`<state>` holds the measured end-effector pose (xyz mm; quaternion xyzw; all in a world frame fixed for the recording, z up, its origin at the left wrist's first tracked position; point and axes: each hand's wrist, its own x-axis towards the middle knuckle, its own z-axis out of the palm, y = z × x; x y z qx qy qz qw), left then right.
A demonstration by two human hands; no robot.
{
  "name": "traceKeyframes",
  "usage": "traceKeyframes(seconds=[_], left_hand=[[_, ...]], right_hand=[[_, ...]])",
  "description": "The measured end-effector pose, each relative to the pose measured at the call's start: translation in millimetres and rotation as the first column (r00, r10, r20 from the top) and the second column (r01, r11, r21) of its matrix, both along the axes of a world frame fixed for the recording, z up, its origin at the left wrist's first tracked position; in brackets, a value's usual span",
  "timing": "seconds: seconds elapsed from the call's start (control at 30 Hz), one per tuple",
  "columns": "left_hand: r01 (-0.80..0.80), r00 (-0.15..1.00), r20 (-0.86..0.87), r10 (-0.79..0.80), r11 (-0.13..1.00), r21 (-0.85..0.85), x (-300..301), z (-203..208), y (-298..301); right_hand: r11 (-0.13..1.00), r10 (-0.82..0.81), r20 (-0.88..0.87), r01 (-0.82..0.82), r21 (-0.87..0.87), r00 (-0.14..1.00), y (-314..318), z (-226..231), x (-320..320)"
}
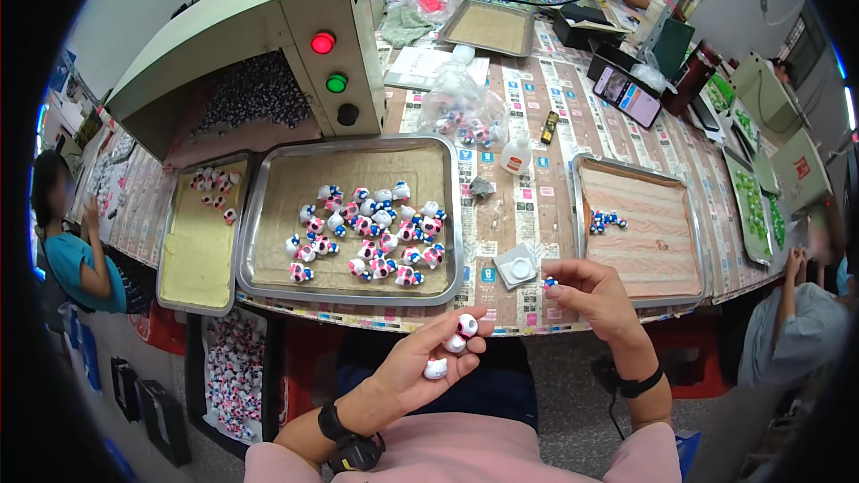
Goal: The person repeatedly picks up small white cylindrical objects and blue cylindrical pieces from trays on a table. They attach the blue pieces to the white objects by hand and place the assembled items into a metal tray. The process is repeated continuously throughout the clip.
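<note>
Head view: hands at the tabletop's near edge.
Left hand [420, 367] clamps white toy figures [452, 347]; right hand [595, 297] pinches a small blue piece [550, 283]; steel tray [259, 215] behind.

A bench [546, 98] covered in printed paper carries a large metal tray [259, 215] of small white, pink and blue figures [376, 233]. Left of it lies a narrower tray [192, 259] with a yellowish liner and a few figures at its far end. To the right sits another tray [644, 241] holding a small cluster of blue beads [606, 220]. Behind the large tray stands a grey machine housing [304, 27] with a red lamp [323, 42], a green lamp [336, 83] and a black button [347, 114]. A small white glue bottle [516, 154] stands near a clear plastic bag [461, 107]
</note>
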<state>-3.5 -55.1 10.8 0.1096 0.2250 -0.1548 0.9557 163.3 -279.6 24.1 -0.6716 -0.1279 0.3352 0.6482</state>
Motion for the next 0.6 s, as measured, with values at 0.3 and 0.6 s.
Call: traceKeyframes(seconds=[0.3, 0.6], left_hand=[[0.018, 0.996, 0.089, -0.017, 1.000, -0.006, -8, -9, -4], [0.020, 0.999, 0.042, -0.022, 0.998, 0.064, -11, -8, -4]], right_hand=[[0.979, 0.073, 0.486, 0.030, -0.202, 0.871, 21, -4, 4], [0.941, 0.198, 0.719, 0.076, -0.329, 0.666, 44, -9, 3]])
